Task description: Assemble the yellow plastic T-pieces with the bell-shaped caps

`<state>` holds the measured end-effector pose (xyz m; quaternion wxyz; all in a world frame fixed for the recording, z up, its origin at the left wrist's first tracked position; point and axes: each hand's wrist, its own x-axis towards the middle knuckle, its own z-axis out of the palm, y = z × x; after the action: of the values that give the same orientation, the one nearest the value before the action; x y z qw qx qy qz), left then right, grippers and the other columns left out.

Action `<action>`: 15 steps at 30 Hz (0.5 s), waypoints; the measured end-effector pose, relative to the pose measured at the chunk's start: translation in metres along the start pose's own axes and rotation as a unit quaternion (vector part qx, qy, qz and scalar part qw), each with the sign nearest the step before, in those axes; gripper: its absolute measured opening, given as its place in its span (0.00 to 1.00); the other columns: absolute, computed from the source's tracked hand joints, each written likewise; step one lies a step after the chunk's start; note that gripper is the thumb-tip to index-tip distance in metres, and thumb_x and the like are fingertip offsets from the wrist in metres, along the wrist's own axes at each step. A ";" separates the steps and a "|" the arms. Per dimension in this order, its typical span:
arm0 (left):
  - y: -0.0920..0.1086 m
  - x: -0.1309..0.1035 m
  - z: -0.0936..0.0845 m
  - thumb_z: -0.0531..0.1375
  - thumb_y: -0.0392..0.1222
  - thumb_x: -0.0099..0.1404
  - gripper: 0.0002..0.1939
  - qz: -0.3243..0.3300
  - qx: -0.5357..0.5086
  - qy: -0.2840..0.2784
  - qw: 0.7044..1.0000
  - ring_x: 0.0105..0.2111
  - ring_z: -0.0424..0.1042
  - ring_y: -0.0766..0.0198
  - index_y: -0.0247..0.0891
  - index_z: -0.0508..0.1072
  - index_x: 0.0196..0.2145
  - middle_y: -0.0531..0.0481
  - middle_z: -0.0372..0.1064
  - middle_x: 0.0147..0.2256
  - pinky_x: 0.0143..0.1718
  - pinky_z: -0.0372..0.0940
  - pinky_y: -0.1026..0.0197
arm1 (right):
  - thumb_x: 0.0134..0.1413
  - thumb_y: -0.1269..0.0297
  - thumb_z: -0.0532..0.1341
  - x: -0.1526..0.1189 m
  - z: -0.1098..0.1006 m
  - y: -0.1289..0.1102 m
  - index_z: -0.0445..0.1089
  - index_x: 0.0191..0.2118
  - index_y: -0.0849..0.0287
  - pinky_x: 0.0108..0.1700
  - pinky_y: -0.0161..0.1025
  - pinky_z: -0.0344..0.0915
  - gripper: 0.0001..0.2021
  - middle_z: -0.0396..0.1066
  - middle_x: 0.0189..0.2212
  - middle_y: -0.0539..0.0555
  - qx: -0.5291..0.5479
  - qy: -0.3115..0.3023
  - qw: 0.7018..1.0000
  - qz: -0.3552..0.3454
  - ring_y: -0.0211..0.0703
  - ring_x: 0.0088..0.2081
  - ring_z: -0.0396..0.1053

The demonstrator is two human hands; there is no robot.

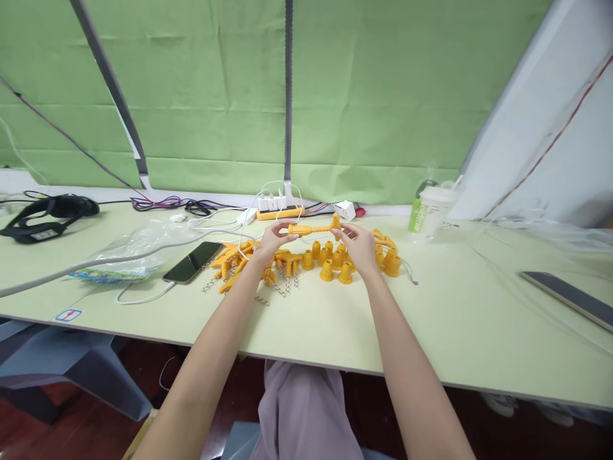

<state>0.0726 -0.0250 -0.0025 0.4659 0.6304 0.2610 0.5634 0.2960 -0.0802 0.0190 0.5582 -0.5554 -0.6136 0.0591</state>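
Note:
Above the table, both hands hold one yellow corkscrew-like piece [313, 229] lying level between them. My left hand [276, 237] pinches its wider, cone-shaped end. At the other end, my right hand [353, 243] grips beside the T-shaped handle. Below and left of the held piece is a pile of yellow handles with metal spirals [234, 262], partly hidden by my left forearm. Several yellow cone-shaped caps [327, 270] stand upright on the table near my right hand, with more just right of my right wrist.
A phone [194, 262] and plastic bag [138, 249] lie left of the pile. Black goggles [48, 217] rest far left. A power strip [280, 212] with cables sits behind the hands. A lidded cup [433, 211] and dark flat device [569, 297] are on the right.

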 end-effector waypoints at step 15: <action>0.002 -0.001 0.002 0.70 0.43 0.43 0.23 -0.002 0.010 0.010 1.000 0.39 0.73 0.57 0.37 0.73 0.38 0.47 0.68 0.42 0.45 0.66 0.54 | 0.50 0.50 0.57 -0.005 0.002 -0.006 0.63 0.47 0.51 0.23 0.33 0.61 0.20 0.70 0.32 0.49 0.139 -0.083 0.986 0.034 0.35 0.20 0.67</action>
<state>0.0743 -0.0273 -0.0014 0.4576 0.6291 0.2727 0.5662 0.2897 -0.0856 0.0195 0.5747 -0.4859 -0.6243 0.2094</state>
